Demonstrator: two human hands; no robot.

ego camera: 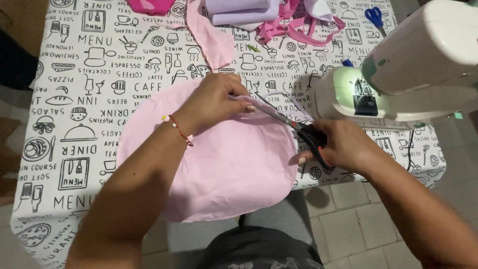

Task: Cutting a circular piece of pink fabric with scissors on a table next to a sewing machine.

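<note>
Rounded pale pink fabric (pixel 219 164) lies at table centre; left hand (pixel 214 102) pinches its edge at 12 o'clock, right hand (pixel 343 144) at 3 o'clock grips black-handled scissors (pixel 294 124), blades slightly apart

Round pale pink cloth (pixel 224 164) flat on table, black-handled scissors (pixel 294 124) (blades open) at its edge

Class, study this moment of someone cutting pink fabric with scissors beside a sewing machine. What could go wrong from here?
1. The left hand pinches the pink fabric right beside the scissors blades, so its fingers could get nicked.
2. Much of the fabric hangs over the table edge; its weight may drag the cut off line.
3. The right hand works close to the sewing machine and might bump it.
</note>
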